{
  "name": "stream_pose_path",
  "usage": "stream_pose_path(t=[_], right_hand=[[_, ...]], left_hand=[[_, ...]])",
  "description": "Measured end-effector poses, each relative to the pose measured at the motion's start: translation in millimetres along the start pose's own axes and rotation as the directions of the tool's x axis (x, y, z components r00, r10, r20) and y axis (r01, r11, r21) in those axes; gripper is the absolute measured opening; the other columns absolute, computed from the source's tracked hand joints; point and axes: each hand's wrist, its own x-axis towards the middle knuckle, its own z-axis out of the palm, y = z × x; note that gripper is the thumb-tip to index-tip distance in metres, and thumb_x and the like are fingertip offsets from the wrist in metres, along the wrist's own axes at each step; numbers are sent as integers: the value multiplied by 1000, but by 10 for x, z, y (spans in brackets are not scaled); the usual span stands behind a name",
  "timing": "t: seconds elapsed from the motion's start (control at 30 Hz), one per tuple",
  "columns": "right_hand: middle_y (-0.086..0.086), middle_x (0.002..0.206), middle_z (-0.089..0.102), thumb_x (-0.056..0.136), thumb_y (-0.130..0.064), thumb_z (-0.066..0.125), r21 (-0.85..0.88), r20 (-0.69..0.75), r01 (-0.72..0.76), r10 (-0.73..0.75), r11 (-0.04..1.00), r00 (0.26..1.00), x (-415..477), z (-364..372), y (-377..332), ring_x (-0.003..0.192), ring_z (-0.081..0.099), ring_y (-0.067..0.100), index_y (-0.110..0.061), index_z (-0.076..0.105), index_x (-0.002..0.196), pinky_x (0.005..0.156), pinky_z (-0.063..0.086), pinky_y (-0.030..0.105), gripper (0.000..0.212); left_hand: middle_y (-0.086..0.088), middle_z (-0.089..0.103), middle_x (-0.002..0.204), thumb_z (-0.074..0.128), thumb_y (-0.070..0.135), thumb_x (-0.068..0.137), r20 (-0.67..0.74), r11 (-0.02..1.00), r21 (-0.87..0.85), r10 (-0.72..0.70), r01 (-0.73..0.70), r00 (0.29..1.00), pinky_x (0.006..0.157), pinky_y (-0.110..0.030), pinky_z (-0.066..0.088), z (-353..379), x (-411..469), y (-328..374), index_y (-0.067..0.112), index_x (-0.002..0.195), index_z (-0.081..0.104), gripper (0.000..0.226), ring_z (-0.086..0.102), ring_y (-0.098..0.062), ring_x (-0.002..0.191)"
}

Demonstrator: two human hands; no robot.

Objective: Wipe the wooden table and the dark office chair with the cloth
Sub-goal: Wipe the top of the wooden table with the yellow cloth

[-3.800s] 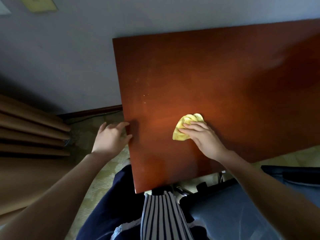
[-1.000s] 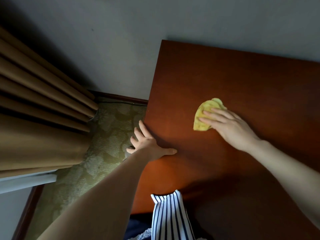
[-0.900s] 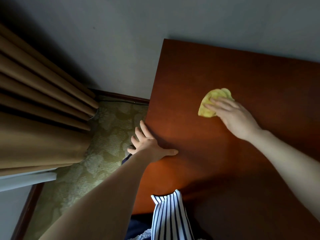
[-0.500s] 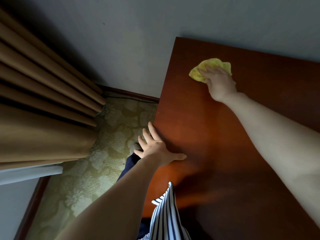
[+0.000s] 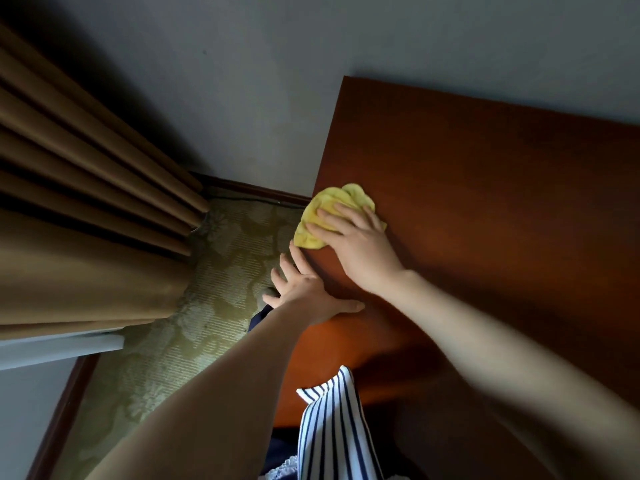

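The reddish-brown wooden table (image 5: 485, 188) fills the right half of the view, its far edge against the wall. A crumpled yellow cloth (image 5: 330, 206) lies at the table's left edge, partly hanging over it. My right hand (image 5: 356, 244) presses flat on the cloth, fingers spread over it. My left hand (image 5: 304, 289) rests just below, fingers apart, thumb on the tabletop and fingers over the left edge. The dark office chair is out of view.
Tan pleated curtains (image 5: 86, 202) hang at the left. A patterned green carpet (image 5: 194, 323) covers the floor between curtains and table. A grey wall (image 5: 311, 46) runs behind, with a dark baseboard (image 5: 249, 188). My striped garment (image 5: 336, 431) hangs at the bottom.
My right hand has dragged the cloth from the table's far edge back toward me and left, to the left edge. My left hand has stayed on the edge.
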Motion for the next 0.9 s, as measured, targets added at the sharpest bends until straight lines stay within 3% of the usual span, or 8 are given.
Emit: stream_pose_path(t=[0.13, 0.27, 0.4, 0.53, 0.67, 0.9], right_hand=[[-3, 146, 46, 90, -10, 55, 17, -100, -34, 35, 999, 994, -455, 27, -14, 138, 34, 25, -30, 51, 137, 113, 20, 52, 52], [-1, 134, 57, 85, -3, 62, 95, -268, -173, 192, 980, 944, -929, 85, -22, 130, 47, 27, -24, 62, 127, 106, 34, 55, 47], [-7, 138, 54, 88, -6, 64, 127, -299, -297, 322, 946, 898, -1375, 203, 31, 134, 42, 21, -29, 58, 131, 109, 32, 51, 50], [-9, 137, 54, 89, -11, 63, 172, -339, -418, 452, 892, 825, -1470, 208, 126, 132, 42, 18, -32, 58, 130, 100, 37, 44, 46], [-5, 137, 55, 92, -12, 58, 190, -358, -479, 515, 857, 779, -1285, 104, 385, 132, 43, 22, -29, 58, 131, 100, 37, 47, 42], [-5, 151, 38, 100, -18, 42, 178, -237, -610, 635, 772, 735, -800, -270, 1200, 141, 25, 21, -31, 44, 142, 111, 24, 44, 44]], left_hand=[[-3, -10, 156, 81, 68, 43, -14, 999, -39, 6, -7, 1000, 109, -64, 15, -8, -4, 13, 25, 139, -36, 157, -2, -32, 143], [-9, -7, 155, 80, 69, 42, -43, 999, -29, 14, -15, 999, 113, -57, 15, -2, 1, 4, 21, 139, -35, 158, 1, -34, 142], [-10, -2, 154, 79, 71, 38, -76, 1000, -2, 11, -11, 997, 113, -55, 17, -7, 11, -7, 19, 141, -32, 160, 7, -34, 141], [-11, 4, 152, 80, 71, 37, -95, 1000, 12, 4, -3, 995, 112, -54, 21, 15, 25, 0, 19, 143, -29, 160, 13, -34, 139], [-11, 9, 150, 80, 70, 38, -118, 1000, 2, 9, -9, 993, 111, -53, 21, 47, 34, -6, 18, 144, -26, 159, 16, -35, 138], [-11, 10, 148, 76, 75, 37, -96, 999, 50, -6, 10, 995, 109, -50, 24, 54, 29, 22, 16, 142, -29, 161, 18, -32, 135]])
